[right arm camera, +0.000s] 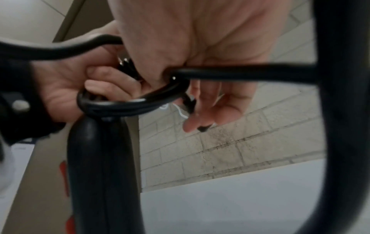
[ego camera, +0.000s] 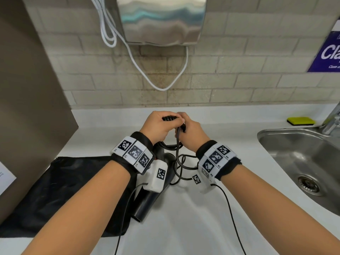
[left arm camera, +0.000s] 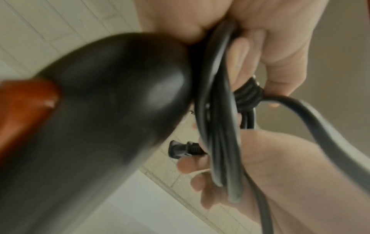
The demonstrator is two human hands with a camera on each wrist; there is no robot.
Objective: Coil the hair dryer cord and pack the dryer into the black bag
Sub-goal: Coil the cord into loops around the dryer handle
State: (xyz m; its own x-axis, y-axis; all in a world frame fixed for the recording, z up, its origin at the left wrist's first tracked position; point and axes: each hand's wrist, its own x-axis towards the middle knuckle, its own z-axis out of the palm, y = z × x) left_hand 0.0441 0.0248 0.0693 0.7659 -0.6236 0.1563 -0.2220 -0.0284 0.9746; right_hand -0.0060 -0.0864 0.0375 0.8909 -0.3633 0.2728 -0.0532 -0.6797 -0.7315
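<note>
The cord (ego camera: 177,159) is part coiled: several loops are bunched in the left hand (ego camera: 158,126), whose fingers curl round them, and the dryer (ego camera: 156,183) hangs just under that hand over the worktop (ego camera: 202,218). The right hand (ego camera: 189,133) pinches the loose run beside the bundle. Slack trails below. To do it well, I'd lay each new loop the same size and keep the left grip firm. The bag (ego camera: 60,196) lies flat at left. A blue sign (ego camera: 327,52) reads "Cla…", cut off.
</note>
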